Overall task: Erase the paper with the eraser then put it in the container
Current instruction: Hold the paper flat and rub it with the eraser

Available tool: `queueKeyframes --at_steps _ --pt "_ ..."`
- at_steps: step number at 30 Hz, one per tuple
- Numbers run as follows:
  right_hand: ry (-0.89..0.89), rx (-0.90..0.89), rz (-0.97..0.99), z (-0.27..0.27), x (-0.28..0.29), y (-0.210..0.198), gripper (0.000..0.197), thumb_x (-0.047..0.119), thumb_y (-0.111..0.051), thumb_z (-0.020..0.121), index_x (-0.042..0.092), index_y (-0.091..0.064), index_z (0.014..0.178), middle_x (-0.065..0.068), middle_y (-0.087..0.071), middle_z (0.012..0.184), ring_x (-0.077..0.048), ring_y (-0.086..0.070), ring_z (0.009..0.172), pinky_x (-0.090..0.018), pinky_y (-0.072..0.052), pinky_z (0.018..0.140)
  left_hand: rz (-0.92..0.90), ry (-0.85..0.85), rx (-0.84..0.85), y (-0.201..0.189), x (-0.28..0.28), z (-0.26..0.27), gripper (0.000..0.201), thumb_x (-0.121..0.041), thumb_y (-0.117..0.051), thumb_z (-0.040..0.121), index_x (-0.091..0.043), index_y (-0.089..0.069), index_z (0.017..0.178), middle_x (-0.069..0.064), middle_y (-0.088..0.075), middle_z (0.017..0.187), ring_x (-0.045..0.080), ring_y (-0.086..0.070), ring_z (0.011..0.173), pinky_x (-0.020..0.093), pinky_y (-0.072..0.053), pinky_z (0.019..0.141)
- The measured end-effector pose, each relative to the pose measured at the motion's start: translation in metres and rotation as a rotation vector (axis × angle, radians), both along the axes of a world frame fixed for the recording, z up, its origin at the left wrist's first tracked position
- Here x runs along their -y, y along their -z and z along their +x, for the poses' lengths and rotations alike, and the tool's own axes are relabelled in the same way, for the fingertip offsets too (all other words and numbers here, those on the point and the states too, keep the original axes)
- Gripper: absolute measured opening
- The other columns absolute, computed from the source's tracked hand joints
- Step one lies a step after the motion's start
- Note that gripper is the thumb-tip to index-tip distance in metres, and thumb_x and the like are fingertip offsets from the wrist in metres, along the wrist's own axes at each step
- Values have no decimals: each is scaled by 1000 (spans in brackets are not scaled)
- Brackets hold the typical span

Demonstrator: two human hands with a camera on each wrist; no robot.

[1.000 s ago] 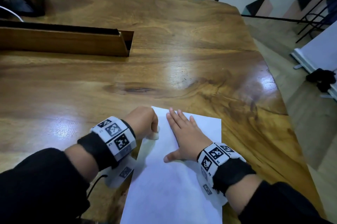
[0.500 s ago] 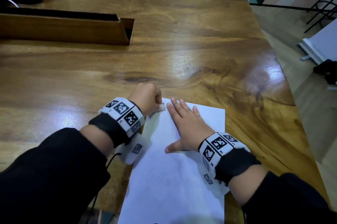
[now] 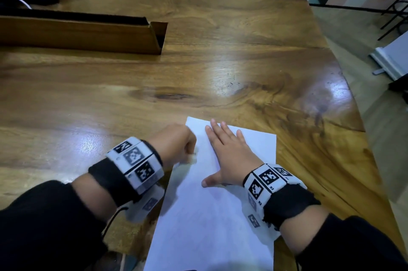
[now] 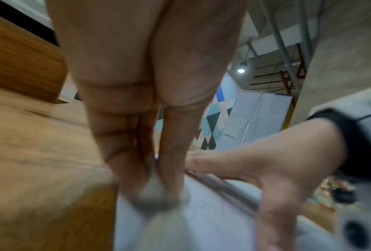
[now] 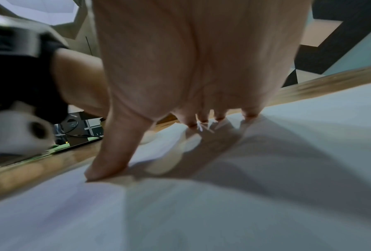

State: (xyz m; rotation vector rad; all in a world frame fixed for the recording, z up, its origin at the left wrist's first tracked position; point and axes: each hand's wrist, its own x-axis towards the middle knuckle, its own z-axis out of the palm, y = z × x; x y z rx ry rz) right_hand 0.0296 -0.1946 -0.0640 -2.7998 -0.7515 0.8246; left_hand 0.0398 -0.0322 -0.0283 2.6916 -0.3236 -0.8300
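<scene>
We see the left hand (image 3: 174, 145) w/ fingers curled, pinching a small whitish eraser (image 3: 191, 158) against the paper (image 3: 205, 222), near its left edge; it's blurred in the head view. In the left wrist view the eraser (image 4: 156, 191) sits between thumb & fingertips, touching the sheet. The right hand (image 3: 229, 156) lies flat on the paper's upper part, fingers straight & slightly spread, thumb out to the side. Paper lies on the wooden table (image 3: 220, 67) at the near edge. A long wooden container (image 3: 84, 36) sits far left, well apart from the hands.
</scene>
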Motion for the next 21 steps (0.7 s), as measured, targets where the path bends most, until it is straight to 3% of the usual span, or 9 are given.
queueKeyframes --at_steps 2,4,6,8,11,13,16,18,21 --pt "-1 -1 -2 0 0 0 130 66 -70 68 17 19 150 3 30 156 -17 24 144 -44 10 117 8 17 -75 -3 -1 1 15 -24 -72 74 -11 -69 80 -11 -51 58 7 -47 57 9 -34 47" --pt "-6 3 -4 0 0 0 130 66 -69 68 17 19 150 3 30 156 -17 25 144 -44 10 116 -25 -87 38 -7 3 16 14 -22 -72 74 -11 -69 81 -10 -52 59 11 -50 61 9 -36 49" --pt "-3 5 1 0 1 0 129 66 -69 69 18 19 150 3 30 156 -17 25 144 -44 11 116 -39 -149 191 -6 10 28 11 -18 -68 75 -9 -68 82 -3 -55 66 16 -52 70 18 -37 56" --pt "-6 4 2 0 0 -1 129 66 -69 68 18 18 150 2 30 156 -17 25 144 -44 11 116 -47 -148 218 -1 10 22 7 -18 -66 76 -11 -64 73 -4 -52 63 18 -50 72 24 -33 55" --pt "0 3 11 0 1 -1 129 65 -70 69 18 18 150 2 30 156 -17 25 144 -44 11 117 -39 -29 -28 4 2 -5 22 -21 -71 74 -20 -55 58 -11 -48 56 14 -50 64 18 -35 53" --pt "0 1 15 0 1 -1 129 64 -70 69 17 18 150 2 30 156 -17 25 144 -43 11 116 -7 46 -172 1 -1 -10 14 -25 -74 71 -18 -64 65 -10 -54 58 7 -49 57 14 -36 52" --pt "-4 5 10 0 2 -2 129 66 -69 69 18 19 150 2 30 156 -17 26 144 -43 11 116 -42 -39 -40 -5 4 15 13 -25 -73 73 -16 -65 74 -10 -53 57 7 -49 53 13 -34 46" --pt "-9 8 3 0 2 -1 129 67 -68 69 18 20 150 2 31 155 -17 26 143 -43 12 116 -46 -110 116 -5 10 28 12 -24 -70 75 -14 -63 77 -12 -47 57 14 -49 62 13 -30 48" --pt "-9 8 -2 0 2 0 129 68 -68 69 18 20 149 2 31 155 -17 27 143 -43 12 115 -40 -79 134 4 6 15 22 -20 -67 76 -18 -52 61 -11 -42 57 17 -46 69 13 -26 49"
